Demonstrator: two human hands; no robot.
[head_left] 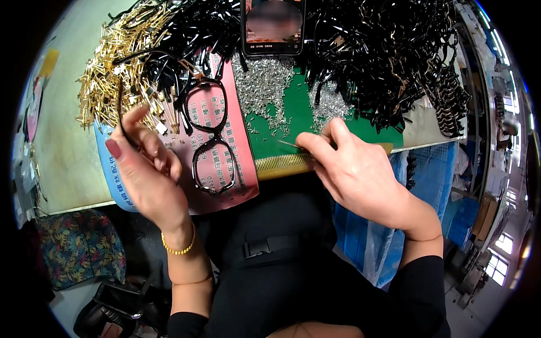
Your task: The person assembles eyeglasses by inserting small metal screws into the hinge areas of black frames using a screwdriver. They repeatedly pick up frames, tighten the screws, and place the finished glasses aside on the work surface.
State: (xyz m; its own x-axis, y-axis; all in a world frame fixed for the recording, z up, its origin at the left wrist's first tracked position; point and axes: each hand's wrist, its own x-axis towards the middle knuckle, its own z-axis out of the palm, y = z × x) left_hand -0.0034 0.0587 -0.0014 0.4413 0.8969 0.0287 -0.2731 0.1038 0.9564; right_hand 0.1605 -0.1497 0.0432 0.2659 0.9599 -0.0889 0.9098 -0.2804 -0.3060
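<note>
My left hand (152, 174) is closed, its thumb and fingers pinching a thin dark eyeglass temple (120, 104) that rises past the thumb. Just to its right, a black eyeglass frame (217, 135) lies on a pink printed sheet (239, 112). My right hand (355, 172) is closed in a pinch over the table's front edge. From its fingertips a thin metal tip (288, 144) points left; the rest of that tool is hidden in the hand. Small silver screw-like parts (262, 84) lie in a pile beyond it on a green mat (296, 110).
Gold metal parts (121, 56) are heaped at the far left. Piles of black temples (383, 50) cover the back and right. A phone (273, 28) stands at the back middle. A yellow mesh strip (282, 165) runs along the front edge, and blue crates (431, 174) stand at right.
</note>
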